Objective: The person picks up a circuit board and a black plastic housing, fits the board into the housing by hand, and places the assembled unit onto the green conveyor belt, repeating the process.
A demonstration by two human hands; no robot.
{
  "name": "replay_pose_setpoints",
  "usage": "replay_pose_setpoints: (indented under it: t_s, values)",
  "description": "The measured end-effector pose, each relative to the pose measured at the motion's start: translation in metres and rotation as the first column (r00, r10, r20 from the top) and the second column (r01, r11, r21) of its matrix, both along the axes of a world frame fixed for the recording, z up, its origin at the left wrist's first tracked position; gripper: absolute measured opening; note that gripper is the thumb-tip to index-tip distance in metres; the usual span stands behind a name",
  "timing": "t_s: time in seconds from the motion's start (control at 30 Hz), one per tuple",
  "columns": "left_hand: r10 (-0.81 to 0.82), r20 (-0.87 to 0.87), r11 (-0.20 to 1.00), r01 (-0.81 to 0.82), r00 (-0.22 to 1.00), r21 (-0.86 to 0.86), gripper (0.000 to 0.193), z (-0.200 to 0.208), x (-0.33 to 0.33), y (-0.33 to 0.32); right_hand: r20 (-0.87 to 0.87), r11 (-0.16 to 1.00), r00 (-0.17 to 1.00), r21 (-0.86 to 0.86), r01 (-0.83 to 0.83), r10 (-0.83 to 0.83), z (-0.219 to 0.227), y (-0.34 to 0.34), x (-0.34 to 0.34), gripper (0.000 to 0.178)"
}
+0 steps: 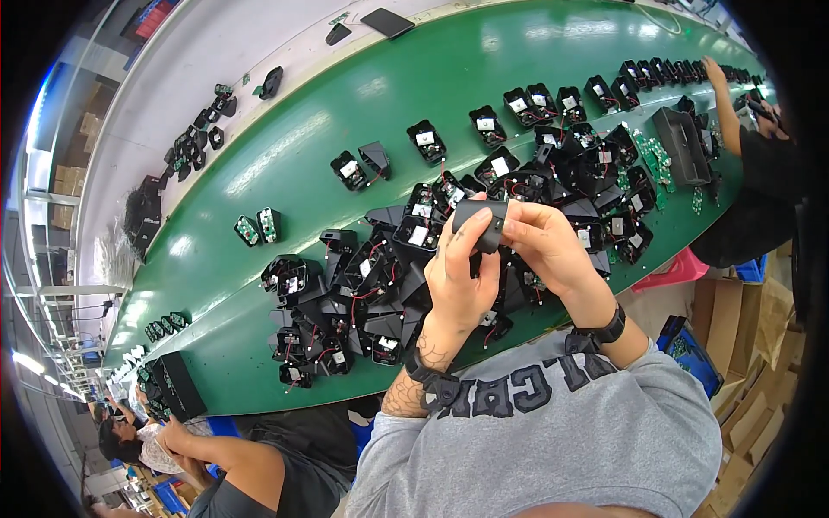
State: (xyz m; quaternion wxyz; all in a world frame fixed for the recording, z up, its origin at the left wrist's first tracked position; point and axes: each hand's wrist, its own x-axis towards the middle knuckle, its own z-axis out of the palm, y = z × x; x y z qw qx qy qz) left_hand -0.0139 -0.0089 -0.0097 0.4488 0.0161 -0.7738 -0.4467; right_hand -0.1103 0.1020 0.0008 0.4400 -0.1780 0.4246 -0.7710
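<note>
My left hand (pixel 460 276) and my right hand (pixel 546 246) hold one small black plastic housing (pixel 484 220) between them, raised above the green conveyor belt (pixel 363 95). The fingers of both hands close around its edges. Right below the hands lies a dense pile of black housings (pixel 371 285) with red and black wires and small white parts inside. A black band sits on each wrist.
More open black housings (pixel 553 104) stand in rows toward the far right of the belt, beside green circuit boards (pixel 652 160). A person's arm (pixel 725 108) reaches in at the right. Another person (pixel 216 462) sits at the lower left. Cardboard boxes (pixel 747 345) stand at the right.
</note>
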Motion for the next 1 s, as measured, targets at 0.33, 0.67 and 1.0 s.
replay_pose_setpoints:
  t_s: [0.33, 0.67, 1.0]
  values:
    - [-0.023, 0.093, 0.990, 0.010, 0.995, 0.140, 0.054, 0.011, 0.010, 0.015, 0.059, 0.990, 0.993, -0.105, -0.091, 0.098, -0.001, -0.003, -0.006, 0.022]
    - [-0.045, -0.040, 0.981, 0.052, 0.998, 0.188, 0.053, 0.006, 0.002, 0.026, 0.078, 0.981, 0.985, -0.134, -0.141, 0.152, 0.002, -0.001, -0.011, 0.026]
    - [-0.434, 0.136, 0.546, 0.140, 0.891, 0.826, 0.062, 0.041, 0.007, 0.002, -0.324, 0.980, 0.933, 0.066, 0.185, -0.155, 0.009, -0.002, -0.022, 0.013]
